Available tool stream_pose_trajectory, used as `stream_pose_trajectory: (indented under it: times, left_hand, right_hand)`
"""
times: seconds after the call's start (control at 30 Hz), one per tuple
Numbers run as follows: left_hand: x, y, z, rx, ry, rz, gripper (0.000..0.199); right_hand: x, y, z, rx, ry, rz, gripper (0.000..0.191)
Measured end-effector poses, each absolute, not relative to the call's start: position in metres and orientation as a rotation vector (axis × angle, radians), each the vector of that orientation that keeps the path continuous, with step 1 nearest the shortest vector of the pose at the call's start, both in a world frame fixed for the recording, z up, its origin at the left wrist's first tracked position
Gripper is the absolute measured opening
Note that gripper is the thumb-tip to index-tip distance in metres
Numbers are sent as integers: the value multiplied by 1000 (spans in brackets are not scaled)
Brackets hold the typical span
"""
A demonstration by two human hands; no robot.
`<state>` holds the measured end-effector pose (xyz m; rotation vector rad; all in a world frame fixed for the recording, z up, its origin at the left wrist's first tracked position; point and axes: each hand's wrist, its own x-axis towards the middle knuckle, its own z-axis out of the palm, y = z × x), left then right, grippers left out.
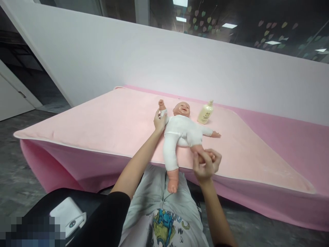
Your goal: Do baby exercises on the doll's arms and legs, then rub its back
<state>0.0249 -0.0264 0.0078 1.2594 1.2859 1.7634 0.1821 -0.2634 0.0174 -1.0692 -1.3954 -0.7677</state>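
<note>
A baby doll [181, 125] with a white cloth body lies on its back on a light pink mat [102, 120], head away from me. My left hand [159, 120] is closed around the doll's arm on the left, just below its small fist. At the doll's bent leg on the right, my right hand [207, 164] grips the foot, fingers wrapped round it. The other leg hangs straight over the table's front edge above my lap. A pale yellow pump bottle [205, 113] stands right of the doll's head, apart from both hands.
A darker pink cloth [288, 137] covers the table under the mat and drapes down its front. Behind rises a white wall [180, 65] with a window above. On a black chair [95, 202] at lower left lies a white phone [67, 214].
</note>
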Motion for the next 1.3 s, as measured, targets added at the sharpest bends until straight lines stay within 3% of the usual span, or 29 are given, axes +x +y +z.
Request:
stream_pose_trajectory:
  times: [0.13, 0.23, 0.5, 0.63, 0.77, 0.97, 1.3]
  left_hand:
    - [29, -46, 18, 1966, 1061, 1588, 48]
    - [29, -52, 20, 2090, 1067, 1523, 43]
    - [21, -19, 5, 1021, 1342, 1732, 50]
    - [19, -18, 9, 784, 1312, 1788, 53]
    - [26, -34, 16, 1178, 1244, 1846, 56]
    - [34, -50, 20, 2116, 1063, 1537, 44]
    - [30, -30, 6, 1196, 1303, 1806, 53]
  right_hand:
    - [184, -204, 49, -1314, -1541, -479, 15]
    - [186, -201, 54, -1445, -1636, -352, 20]
    - [175, -321, -11, -1273, -1366, -494, 19]
    - [176, -317, -10, -1253, -1320, -469, 16]
    - [180, -257, 30, -1221, -1283, -461, 15]
    - [183, -196, 47, -1348, -1434, -95, 21]
    - [179, -302, 2, -1180, -1228, -364, 13]
